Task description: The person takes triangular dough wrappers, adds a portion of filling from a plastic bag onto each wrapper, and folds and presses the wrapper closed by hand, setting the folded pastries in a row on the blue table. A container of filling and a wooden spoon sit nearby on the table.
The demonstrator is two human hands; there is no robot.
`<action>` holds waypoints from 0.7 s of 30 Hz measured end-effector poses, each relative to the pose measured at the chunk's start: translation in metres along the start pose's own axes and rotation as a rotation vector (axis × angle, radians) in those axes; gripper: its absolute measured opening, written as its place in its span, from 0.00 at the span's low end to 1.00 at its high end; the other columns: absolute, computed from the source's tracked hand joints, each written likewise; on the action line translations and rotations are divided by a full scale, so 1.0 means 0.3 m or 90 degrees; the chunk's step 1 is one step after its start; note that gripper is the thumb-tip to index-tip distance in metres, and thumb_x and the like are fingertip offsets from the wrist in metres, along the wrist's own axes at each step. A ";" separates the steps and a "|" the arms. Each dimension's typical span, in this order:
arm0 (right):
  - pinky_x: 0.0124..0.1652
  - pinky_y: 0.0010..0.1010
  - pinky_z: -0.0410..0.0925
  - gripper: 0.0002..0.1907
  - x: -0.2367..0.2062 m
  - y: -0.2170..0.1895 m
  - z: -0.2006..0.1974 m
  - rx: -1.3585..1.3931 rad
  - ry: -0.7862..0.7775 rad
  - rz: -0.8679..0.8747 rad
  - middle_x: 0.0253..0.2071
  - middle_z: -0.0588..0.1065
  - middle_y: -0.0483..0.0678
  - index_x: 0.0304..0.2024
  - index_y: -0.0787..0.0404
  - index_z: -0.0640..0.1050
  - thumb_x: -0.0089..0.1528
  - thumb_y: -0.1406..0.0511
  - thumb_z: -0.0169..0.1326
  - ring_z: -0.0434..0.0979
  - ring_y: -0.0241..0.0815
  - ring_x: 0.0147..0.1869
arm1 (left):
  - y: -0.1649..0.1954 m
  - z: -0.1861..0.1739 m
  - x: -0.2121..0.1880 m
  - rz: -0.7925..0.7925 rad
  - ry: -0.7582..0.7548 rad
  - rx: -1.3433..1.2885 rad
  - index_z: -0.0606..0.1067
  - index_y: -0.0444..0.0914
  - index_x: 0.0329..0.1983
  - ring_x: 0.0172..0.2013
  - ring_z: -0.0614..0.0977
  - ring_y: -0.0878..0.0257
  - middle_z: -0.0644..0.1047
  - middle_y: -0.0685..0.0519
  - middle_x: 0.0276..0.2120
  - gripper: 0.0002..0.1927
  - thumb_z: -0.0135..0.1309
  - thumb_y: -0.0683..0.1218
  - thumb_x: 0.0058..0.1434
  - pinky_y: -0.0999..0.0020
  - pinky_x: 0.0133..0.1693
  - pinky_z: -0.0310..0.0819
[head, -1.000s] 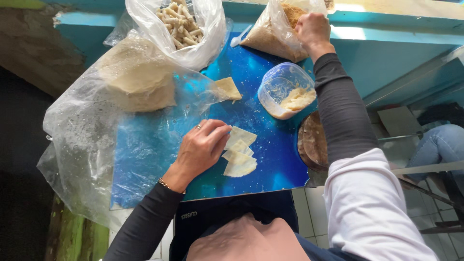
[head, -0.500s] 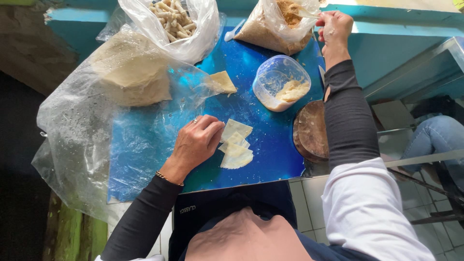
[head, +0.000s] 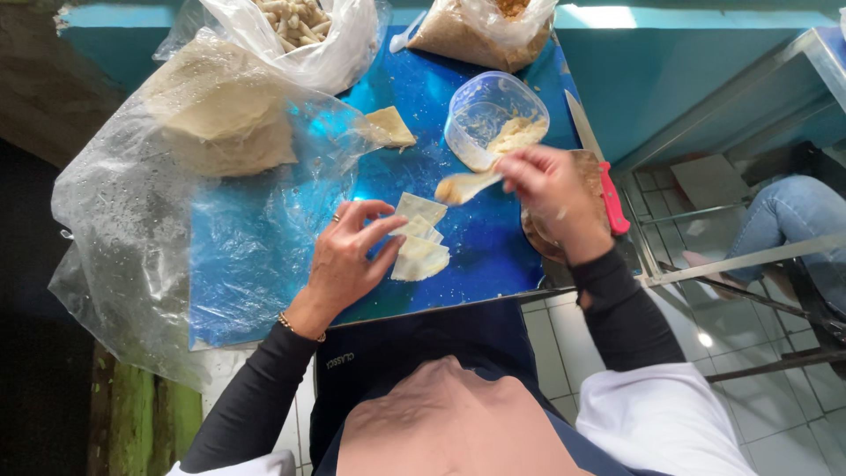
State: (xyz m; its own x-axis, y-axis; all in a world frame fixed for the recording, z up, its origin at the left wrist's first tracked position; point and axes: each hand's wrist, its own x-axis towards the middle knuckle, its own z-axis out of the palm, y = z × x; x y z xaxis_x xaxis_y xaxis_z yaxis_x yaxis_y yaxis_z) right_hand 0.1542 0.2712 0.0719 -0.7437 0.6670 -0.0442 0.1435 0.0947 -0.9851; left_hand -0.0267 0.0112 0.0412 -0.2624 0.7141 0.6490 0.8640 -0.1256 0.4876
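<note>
Two hands work over the blue board (head: 264, 256). My left hand (head: 348, 256) lies with fingers spread, its fingertips pressing the stack of pale dough wrappers (head: 419, 238) near the board's front edge. My right hand (head: 551, 189) pinches a spoon (head: 465, 185) loaded with filling, held just above and beside the wrappers. Behind it stands a clear plastic tub (head: 493, 119) of filling; a red-handled knife (head: 599, 167) lies to the right. Plastic bags (head: 159, 176) crowd the left side.
</note>
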 end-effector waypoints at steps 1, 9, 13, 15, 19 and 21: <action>0.26 0.17 0.56 0.08 -0.032 0.020 0.029 -0.015 -0.028 0.018 0.27 0.74 0.38 0.39 0.61 0.83 0.65 0.63 0.57 0.65 0.24 0.26 | 0.012 0.003 -0.014 0.008 -0.012 0.000 0.81 0.41 0.47 0.44 0.79 0.52 0.77 0.50 0.46 0.13 0.64 0.43 0.59 0.59 0.44 0.75; 0.33 0.20 0.67 0.08 -0.124 0.120 0.136 -0.195 -0.094 -0.097 0.28 0.77 0.40 0.40 0.63 0.83 0.66 0.65 0.57 0.74 0.26 0.33 | 0.057 0.015 -0.107 0.056 -0.106 0.065 0.79 0.44 0.54 0.54 0.75 0.48 0.73 0.46 0.55 0.20 0.63 0.47 0.57 0.56 0.50 0.72; 0.32 0.21 0.67 0.07 -0.125 0.107 0.144 -0.221 -0.096 -0.126 0.28 0.77 0.41 0.40 0.63 0.83 0.66 0.66 0.58 0.73 0.26 0.32 | 0.058 0.037 -0.112 0.067 -0.121 0.094 0.78 0.45 0.57 0.54 0.74 0.48 0.72 0.46 0.56 0.22 0.62 0.49 0.58 0.54 0.53 0.70; 0.32 0.21 0.67 0.07 -0.123 0.096 0.146 -0.236 -0.099 -0.135 0.28 0.77 0.41 0.40 0.63 0.83 0.66 0.66 0.58 0.74 0.27 0.32 | 0.058 0.041 -0.114 0.076 -0.131 0.117 0.77 0.45 0.57 0.55 0.74 0.48 0.72 0.46 0.57 0.23 0.62 0.49 0.58 0.54 0.54 0.70; 0.32 0.22 0.68 0.06 -0.117 0.081 0.141 -0.257 -0.102 -0.173 0.30 0.78 0.42 0.40 0.64 0.82 0.66 0.67 0.58 0.75 0.27 0.32 | 0.059 0.042 -0.119 0.078 -0.152 0.125 0.77 0.45 0.58 0.55 0.74 0.49 0.71 0.46 0.57 0.23 0.62 0.50 0.58 0.54 0.54 0.69; 0.32 0.22 0.68 0.06 -0.113 0.078 0.136 -0.251 -0.104 -0.158 0.29 0.78 0.43 0.40 0.64 0.83 0.66 0.67 0.58 0.75 0.27 0.32 | 0.059 0.044 -0.119 0.090 -0.161 0.145 0.76 0.44 0.58 0.55 0.74 0.49 0.71 0.45 0.57 0.24 0.62 0.50 0.58 0.54 0.53 0.68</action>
State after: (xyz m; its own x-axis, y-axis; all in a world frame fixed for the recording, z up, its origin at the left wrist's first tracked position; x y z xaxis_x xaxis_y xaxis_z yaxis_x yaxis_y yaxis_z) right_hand 0.1561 0.2208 0.0434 -0.8751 0.4671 0.1268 0.1617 0.5290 -0.8331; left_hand 0.0036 -0.0075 0.0190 -0.0444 0.8517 0.5222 0.9652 -0.0983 0.2425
